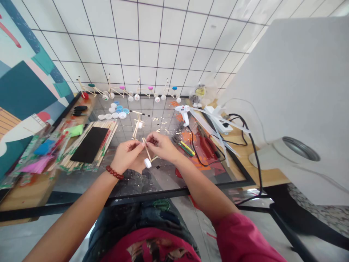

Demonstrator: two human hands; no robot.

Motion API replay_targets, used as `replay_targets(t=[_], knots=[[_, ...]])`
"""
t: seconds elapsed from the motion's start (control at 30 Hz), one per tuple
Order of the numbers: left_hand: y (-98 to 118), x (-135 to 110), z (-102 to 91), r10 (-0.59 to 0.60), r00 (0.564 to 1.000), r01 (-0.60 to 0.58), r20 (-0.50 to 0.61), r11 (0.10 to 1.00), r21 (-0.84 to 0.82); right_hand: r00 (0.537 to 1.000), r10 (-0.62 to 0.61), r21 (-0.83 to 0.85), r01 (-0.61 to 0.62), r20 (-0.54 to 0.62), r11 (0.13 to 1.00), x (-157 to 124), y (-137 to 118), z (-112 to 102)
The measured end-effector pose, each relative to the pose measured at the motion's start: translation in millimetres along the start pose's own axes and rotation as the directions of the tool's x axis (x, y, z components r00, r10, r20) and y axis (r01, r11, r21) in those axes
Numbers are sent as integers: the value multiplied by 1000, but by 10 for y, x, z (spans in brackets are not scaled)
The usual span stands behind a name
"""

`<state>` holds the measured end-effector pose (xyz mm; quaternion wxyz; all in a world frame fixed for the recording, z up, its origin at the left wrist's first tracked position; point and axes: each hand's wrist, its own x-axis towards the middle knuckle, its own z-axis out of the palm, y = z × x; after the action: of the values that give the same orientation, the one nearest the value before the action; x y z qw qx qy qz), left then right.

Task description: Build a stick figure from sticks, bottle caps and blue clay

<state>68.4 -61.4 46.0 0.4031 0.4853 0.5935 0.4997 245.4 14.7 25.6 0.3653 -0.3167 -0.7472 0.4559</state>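
The pale wooden-stick frame (148, 151) with its round white cap (147, 163) lies near-to-far, cap nearest, far end pinched by the left hand (125, 155), the right hand's narrow grip (161, 146) just right, its hold unclear.

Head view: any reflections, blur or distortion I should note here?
In the head view, the glossy tabletop mirrors the tiled wall; wide-angle distortion stretches the head view's edges; also in the head view, the handheld stick piece looks soft.
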Motion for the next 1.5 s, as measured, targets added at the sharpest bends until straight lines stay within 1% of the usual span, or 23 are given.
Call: replay_targets(t=[0.07, 0.13, 0.17, 0.2, 0.23, 0.27, 0.3, 0.37, 0.4, 0.47, 0.5, 0.57, 0.67, 0.8, 1.03, 1.13, 1.27, 1.4, 1.5], knots=[[-7, 34, -112, 95, 990, -85, -102, 991, 104, 1000, -22, -34, 23, 9, 999, 8, -11, -25], [-19, 104, -263, 174, 959, -132, -225, 973, 190, 1000, -27, -59, 28, 14, 998, 21, -22, -61], [-22, 152, -345, 209, 943, -147, -260, 960, 239, 1000, -23, -71, 24, 17, 997, 28, -24, -80], [-19, 208, -425, 251, 933, -169, -258, 938, 302, 1000, -18, -82, 19, 18, 996, 34, -25, -98], [-10, 270, -500, 303, 927, -206, -220, 904, 376, 1000, -13, -88, 14, 18, 996, 39, -24, -113], [5, 337, -567, 360, 920, -260, -152, 855, 449, 1000, -10, -89, 11, 15, 996, 43, -21, -125], [25, 409, -624, 415, 907, -327, -62, 792, 515, 1000, -8, -88, 10, 14, 996, 45, -17, -133], [65, 560, -706, 489, 861, -468, 144, 649, 600, 1000, -9, -86, 10, 10, 996, 48, -11, -143], [80, 636, -732, 497, 833, -527, 243, 581, 620, 1000, -8, -88, 9, 9, 996, 49, -9, -146], [91, 779, -757, 470, 788, -606, 398, 475, 638, 1000, -5, -95, 5, 1, 995, 50, -12, -154], [86, 843, -758, 447, 774, -626, 448, 435, 647, 1000, -4, -98, 4, -3, 995, 52, -15, -162], [67, 945, -743, 401, 764, -641, 507, 373, 671, 1000, 0, -101, 0, -3, 995, 56, -24, -182], [42, 1036, -698, 340, 764, -642, 548, 312, 701, 1000, 10, -103, -10, -2, 995, 62, -34, -214], [53, 1075, -649, 288, 763, -645, 579, 270, 715, 1000, 3, -106, -4, -5, 994, 65, -35, -233], [92, 1127, -616, 278, 747, -664, 605, 248, 706, 998, -23, -132, 30, 51, 991, 57, -13, -225], [113, 1148, -595, 257, 741, -670, 620, 231, 706, 998, -24, -133, 31, 52, 991, 58, -5, -230], [142, 1147, -566, 250, 746, -663, 618, 186, 725, 998, -20, -148, 28, 56, 989, 60, -24, -242], [159, 1119, -530, 264, 752, -652, 604, 159, 741, 998, 2, -152, 7, 63, 988, 59, -65, -263], [199, 1073, -476, 287, 761, -631, 582, 117, 767, 999, 20, -143, -16, 31, 990, 59, -84, -309]])
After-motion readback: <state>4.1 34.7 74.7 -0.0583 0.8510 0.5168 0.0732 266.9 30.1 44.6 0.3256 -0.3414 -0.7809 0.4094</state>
